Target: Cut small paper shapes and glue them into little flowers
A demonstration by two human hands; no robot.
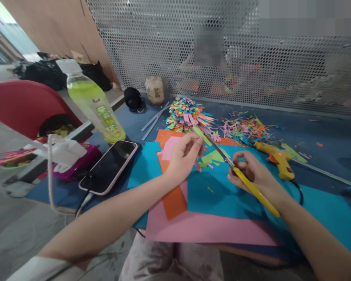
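Note:
My left hand [185, 155] has its thumb and fingers pinched on a light green paper strip [205, 137]. In my right hand [253, 171] are scissors [251, 188] with yellow handles, their blades pointing up and left along the strip. Whether the blades are apart is hard to see. Below both hands lie blue paper sheets [219, 195], an orange strip [174, 203] and a pink sheet [210, 230]. Small green scraps [215, 157] rest on the blue paper. Just beyond my left hand stands a fringed, many-coloured paper cone [187, 113].
Paper shreds [245, 127] and a yellow glue gun [277, 158] with a cord lie at the right. To the left are a phone [109, 168], a green drink bottle [95, 103] and a magenta box [76, 160]. A perforated metal panel [163, 35] rises behind the table.

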